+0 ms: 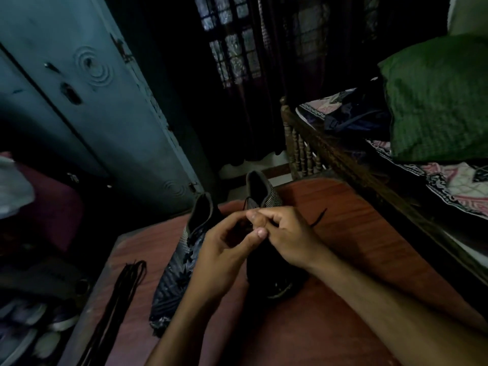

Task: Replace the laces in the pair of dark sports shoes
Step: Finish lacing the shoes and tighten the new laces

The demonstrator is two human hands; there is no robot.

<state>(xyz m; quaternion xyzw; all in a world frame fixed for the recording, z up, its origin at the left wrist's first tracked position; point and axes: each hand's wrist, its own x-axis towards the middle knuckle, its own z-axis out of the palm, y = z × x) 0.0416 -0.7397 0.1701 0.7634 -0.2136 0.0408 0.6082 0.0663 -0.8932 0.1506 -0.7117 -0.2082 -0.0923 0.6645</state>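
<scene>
In the head view I see both my hands meet over the right shoe (266, 199) on the desk (343, 233). My left hand (224, 260) and right hand (287, 239) curl their fingers together, probably pinching its dark lace (318, 217); the picture is dim. Left of this shoe stands the other shoe (179, 265), and further left lie the spare laces (118, 299).

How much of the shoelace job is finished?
Nothing looks finished yet. Both hands, left and right, work a lace at the right shoe; dim light hides whether they pinch it. The left shoe waits, and the spare laces lie unused on the table.
</scene>
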